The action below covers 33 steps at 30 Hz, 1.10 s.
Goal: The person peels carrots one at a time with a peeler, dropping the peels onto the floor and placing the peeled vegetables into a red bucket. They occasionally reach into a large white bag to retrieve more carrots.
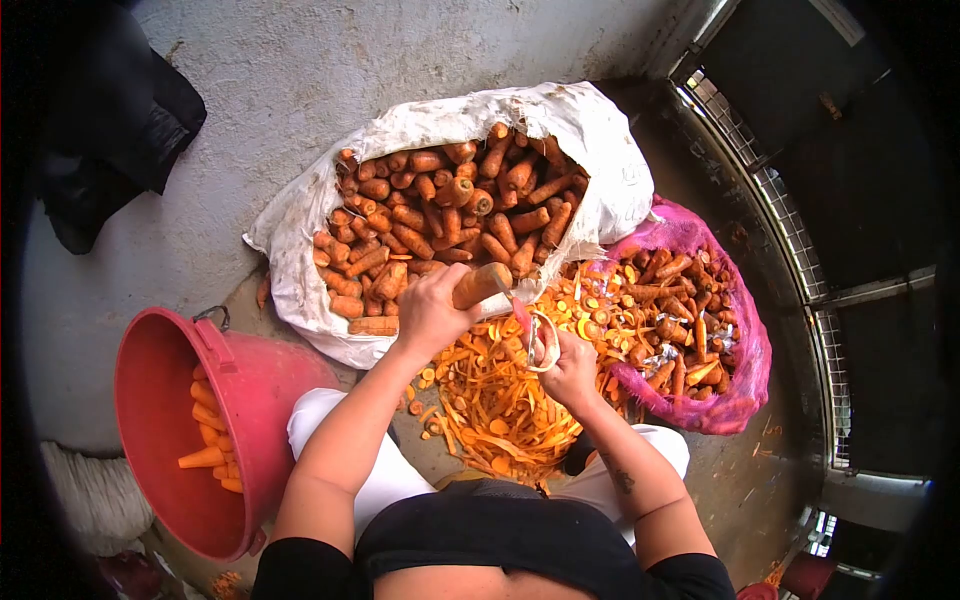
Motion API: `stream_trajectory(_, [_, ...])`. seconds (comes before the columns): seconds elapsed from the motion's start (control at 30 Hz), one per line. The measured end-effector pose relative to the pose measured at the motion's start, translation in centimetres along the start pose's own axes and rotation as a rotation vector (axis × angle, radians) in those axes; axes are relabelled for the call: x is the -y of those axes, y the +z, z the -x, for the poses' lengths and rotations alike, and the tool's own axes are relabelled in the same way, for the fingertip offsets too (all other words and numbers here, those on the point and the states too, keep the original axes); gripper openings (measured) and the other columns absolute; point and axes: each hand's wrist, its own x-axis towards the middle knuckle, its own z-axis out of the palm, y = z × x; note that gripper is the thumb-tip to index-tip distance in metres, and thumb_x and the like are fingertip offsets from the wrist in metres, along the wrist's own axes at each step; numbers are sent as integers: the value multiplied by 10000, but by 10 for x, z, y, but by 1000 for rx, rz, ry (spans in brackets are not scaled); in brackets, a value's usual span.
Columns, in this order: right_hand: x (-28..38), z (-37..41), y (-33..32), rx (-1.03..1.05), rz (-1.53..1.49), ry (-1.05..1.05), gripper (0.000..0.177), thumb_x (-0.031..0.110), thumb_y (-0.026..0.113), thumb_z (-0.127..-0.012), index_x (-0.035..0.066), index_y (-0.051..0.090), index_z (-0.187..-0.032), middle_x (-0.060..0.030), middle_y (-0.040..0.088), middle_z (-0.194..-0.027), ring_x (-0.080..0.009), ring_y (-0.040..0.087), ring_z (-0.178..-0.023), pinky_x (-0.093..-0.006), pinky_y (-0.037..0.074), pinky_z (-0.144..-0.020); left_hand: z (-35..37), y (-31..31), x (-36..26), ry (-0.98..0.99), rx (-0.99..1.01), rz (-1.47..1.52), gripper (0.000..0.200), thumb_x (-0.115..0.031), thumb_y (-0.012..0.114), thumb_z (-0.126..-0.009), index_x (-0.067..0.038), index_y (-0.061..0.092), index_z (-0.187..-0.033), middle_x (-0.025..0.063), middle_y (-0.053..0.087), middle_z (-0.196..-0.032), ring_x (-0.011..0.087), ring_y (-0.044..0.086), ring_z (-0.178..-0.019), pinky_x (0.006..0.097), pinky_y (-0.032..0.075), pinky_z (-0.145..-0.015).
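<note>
Gripping, left hand: the left hand [437,308] is closed around a thick carrot [481,286], held out above the peelings between the two sacks.
Right hand: the right hand [566,368] is closed on a peeler [523,318] with a red part and a pale looped part; its upper end is at the carrot's outer end.
White sack: the white sack [613,170] lies open beyond the hands, full of whole unpeeled carrots [408,215].
Pink sack: the pink sack [755,345] sits to the right of the white one, holding darker carrot pieces [680,290] and some clear plastic.
Peelings: orange strips and round slices [505,400] are heaped between the person's legs, reaching up to the pink sack's side.
Red bucket: the red bucket [280,375] is tilted at the left, its mouth showing peeled orange carrots [207,430].
Writing: faint marks show on the right part of the white sack, too small to read; a dark tattoo [622,480] on the right forearm is also unreadable.
Clothing: black top [490,535], white trousers [385,465].
</note>
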Motion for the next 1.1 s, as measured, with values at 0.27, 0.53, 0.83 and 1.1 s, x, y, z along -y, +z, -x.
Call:
stream_trajectory(0.27, [-3,1,3,35,-30,59,227,285,572,-898,74,646,-859,-94,582,-616,-231,587,-548,-319,447,-539,3,0,-2,-46,42,-60,429,-196,775,-632,-100,582,-1002,97,639,-824,304,636,-777,418,480,-661])
stream_trajectory(0.53, [-9,-2,4,82,21,114,268,322,574,-893,68,644,-842,-87,567,-588,-201,567,-528,-316,440,-532,9,3,-2,-40,7,-100,423,-175,754,-627,-90,575,-1001,96,637,-832,318,624,-777,415,470,-672])
stream_trajectory(0.83, [-8,-3,-1,189,-106,213,376,448,547,-878,99,681,-917,-104,664,-681,-292,653,-646,-379,482,-576,10,2,4,79,-54,-277,441,-201,754,-631,-101,560,-1014,88,623,-873,308,619,-794,414,463,-686])
stream_trajectory(1.1, [-33,4,9,148,-54,201,409,505,549,-860,121,680,-914,-142,637,-673,-332,633,-650,-395,473,-575,11,-1,-10,-143,151,-54,425,-207,732,-621,-92,619,-1014,129,669,-882,310,650,-790,406,508,-679])
